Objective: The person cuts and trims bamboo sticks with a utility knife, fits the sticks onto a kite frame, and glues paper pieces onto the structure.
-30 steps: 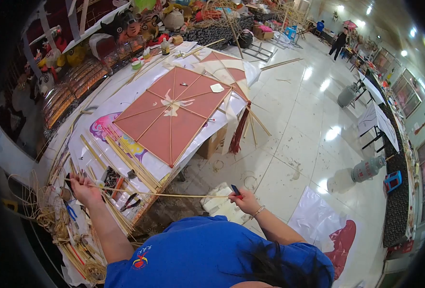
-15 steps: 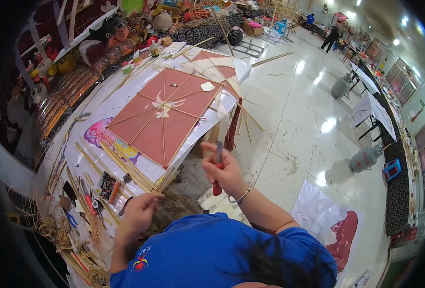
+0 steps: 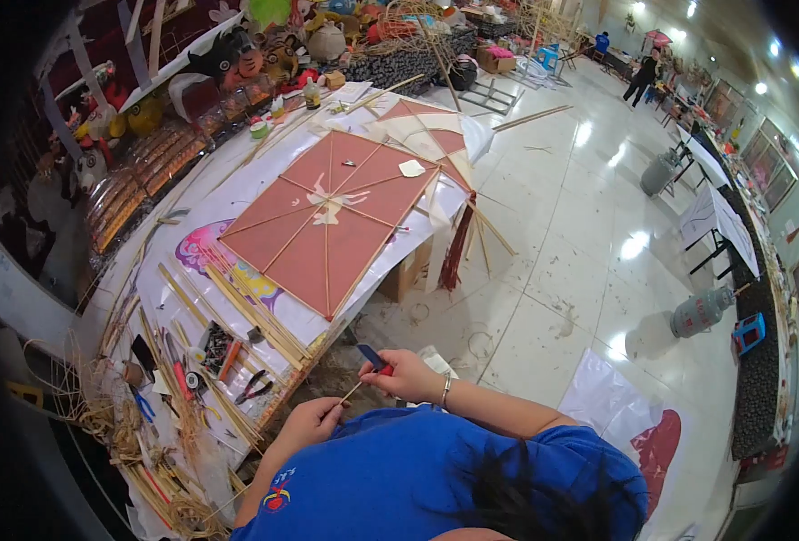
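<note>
My right hand (image 3: 406,375) is closed round a knife (image 3: 372,357) with a red handle; its dark broad blade points up and to the left. Pinched in my left hand (image 3: 311,422) is a thin bamboo strip (image 3: 352,391), whose other end reaches the fingers of my right hand. Both hands are close together in front of my body, just off the table's edge. Beyond them on the table lies a red kite panel (image 3: 291,243) framed and ribbed with thin sticks, with a pale figure at its middle.
Bamboo strips (image 3: 264,316), black-handled pliers (image 3: 254,386) and a box of small parts (image 3: 215,350) lie on the table at left. A dark red tassel (image 3: 457,248) hangs off its right edge. Gas cylinders (image 3: 702,312) stand on the tiled floor; a person (image 3: 643,77) is far back.
My right hand has come down and left with the knife, from raised to near my left hand. My left hand has moved right and now holds the bamboo strip. The view has shifted slightly.
</note>
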Available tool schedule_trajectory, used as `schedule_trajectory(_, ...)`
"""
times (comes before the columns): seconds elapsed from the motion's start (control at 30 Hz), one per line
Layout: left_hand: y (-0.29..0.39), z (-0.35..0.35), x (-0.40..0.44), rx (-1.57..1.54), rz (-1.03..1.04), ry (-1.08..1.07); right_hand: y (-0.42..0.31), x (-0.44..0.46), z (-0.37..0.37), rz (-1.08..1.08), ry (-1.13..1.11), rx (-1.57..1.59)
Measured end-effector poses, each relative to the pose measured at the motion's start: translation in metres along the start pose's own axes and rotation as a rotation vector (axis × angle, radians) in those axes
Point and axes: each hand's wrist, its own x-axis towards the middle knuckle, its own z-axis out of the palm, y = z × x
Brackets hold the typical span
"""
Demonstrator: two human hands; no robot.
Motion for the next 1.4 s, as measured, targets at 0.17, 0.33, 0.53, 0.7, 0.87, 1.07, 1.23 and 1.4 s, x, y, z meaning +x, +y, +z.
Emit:
schedule_trajectory(0.17, -0.001, 0.014, 0.015, -0.185, 0.139, 0.123, 0.007, -0.001, 0.013, -0.254, -0.013, -0.169)
schedule_trajectory(0.33, -0.006, 0.025, 0.013, -0.189, 0.029, 0.202, 0.011, -0.004, 0.016, -0.131, -0.005, -0.078)
schedule_trajectory(0.53, -0.002, 0.035, 0.007, -0.375, 0.04, 0.164, 0.024, -0.006, 0.012, -0.228, -0.039, -0.081)
schedule_trajectory(0.7, -0.003, 0.032, 0.005, -0.302, -0.055, 0.142, 0.026, -0.005, 0.017, -0.242, -0.032, -0.16)
schedule_trajectory(0.87, 0.012, 0.009, -0.007, -0.471, -0.02, 0.183, -0.001, -0.009, 0.021, -0.037, 0.003, 0.178)
schedule_trajectory(1.07, 0.036, 0.001, -0.032, -0.621, 0.023, 0.266, -0.02, -0.017, 0.034, -0.366, 0.003, -0.127)
schedule_trajectory(1.23, 0.039, -0.004, -0.041, -0.495, 0.055, 0.357, -0.035, -0.016, 0.046, -0.354, -0.041, -0.334)
schedule_trajectory(1.4, 0.035, -0.004, -0.046, -0.367, 0.125, 0.411, -0.038, -0.007, 0.058, -0.542, -0.057, -0.478)
